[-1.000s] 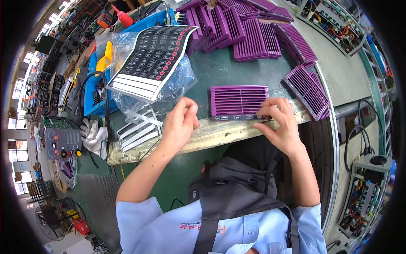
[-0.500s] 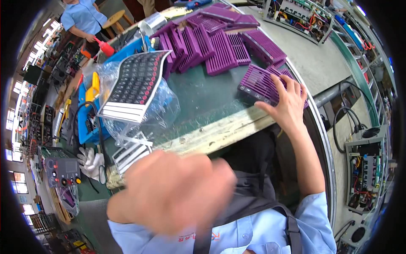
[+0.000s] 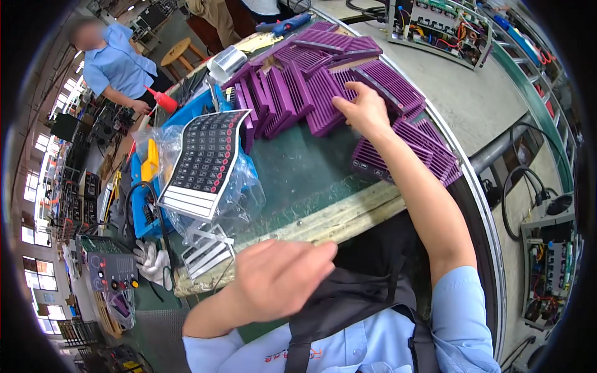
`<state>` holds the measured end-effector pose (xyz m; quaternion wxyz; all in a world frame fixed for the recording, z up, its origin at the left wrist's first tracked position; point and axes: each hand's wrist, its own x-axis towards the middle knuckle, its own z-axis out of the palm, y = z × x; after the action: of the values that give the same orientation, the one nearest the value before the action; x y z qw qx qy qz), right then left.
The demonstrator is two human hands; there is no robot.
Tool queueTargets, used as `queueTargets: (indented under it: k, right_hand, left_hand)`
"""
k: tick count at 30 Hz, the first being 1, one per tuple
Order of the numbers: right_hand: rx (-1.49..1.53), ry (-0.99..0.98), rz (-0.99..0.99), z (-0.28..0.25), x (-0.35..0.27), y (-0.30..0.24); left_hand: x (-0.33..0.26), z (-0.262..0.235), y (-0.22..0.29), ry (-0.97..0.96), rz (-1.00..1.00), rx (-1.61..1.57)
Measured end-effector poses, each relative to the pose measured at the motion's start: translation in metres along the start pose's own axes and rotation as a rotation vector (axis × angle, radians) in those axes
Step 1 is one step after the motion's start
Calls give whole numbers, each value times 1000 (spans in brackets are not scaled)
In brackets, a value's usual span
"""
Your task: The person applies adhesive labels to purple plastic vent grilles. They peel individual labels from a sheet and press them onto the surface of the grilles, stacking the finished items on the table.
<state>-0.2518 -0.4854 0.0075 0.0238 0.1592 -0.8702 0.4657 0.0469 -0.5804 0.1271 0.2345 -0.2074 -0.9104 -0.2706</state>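
Observation:
My right hand (image 3: 367, 110) reaches over the heap of purple slatted panels, thumb and fingers apart. Its fingertips are at a slatted panel (image 3: 324, 102) in the middle of the heap; whether they press on it I cannot tell. Below my right forearm another purple panel (image 3: 368, 159) with small markings on its dark edge lies by more panels at the bench's right side. My left hand (image 3: 283, 276) hovers before my chest with fingers curled and pinched together; anything between them is hidden. A sheet of black labels with red marks (image 3: 208, 152) lies curved on clear plastic at the left.
The green bench (image 3: 283, 180) has a worn pale front edge (image 3: 323, 224). At left are a blue bin (image 3: 144, 214), white strips (image 3: 208, 256), a glove (image 3: 151, 264) and a control box (image 3: 112, 271). Another person (image 3: 118, 62) stands beyond, near a red bottle (image 3: 165, 101). Open machines stand right.
My right hand has left the panel at the right and moved left and away to the heap. My left hand has dropped nearer my chest. The whole view has shifted slightly.

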Motion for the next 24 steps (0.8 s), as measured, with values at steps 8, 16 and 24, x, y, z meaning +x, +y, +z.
queueTargets:
  k: [8, 16, 24]
  right_hand:
    - [441, -404, 16, -113, -72, -21]
    - [69, -774, -240, -28, -104, -25]
    - [-297, -551, -643, -38, -180, -35]
  left_hand:
    - [-56, 37, -47, 116, -331, 105]
    - [-70, 66, -85, -190, -294, 177]
    - [-81, -37, -69, 279, -259, 578]
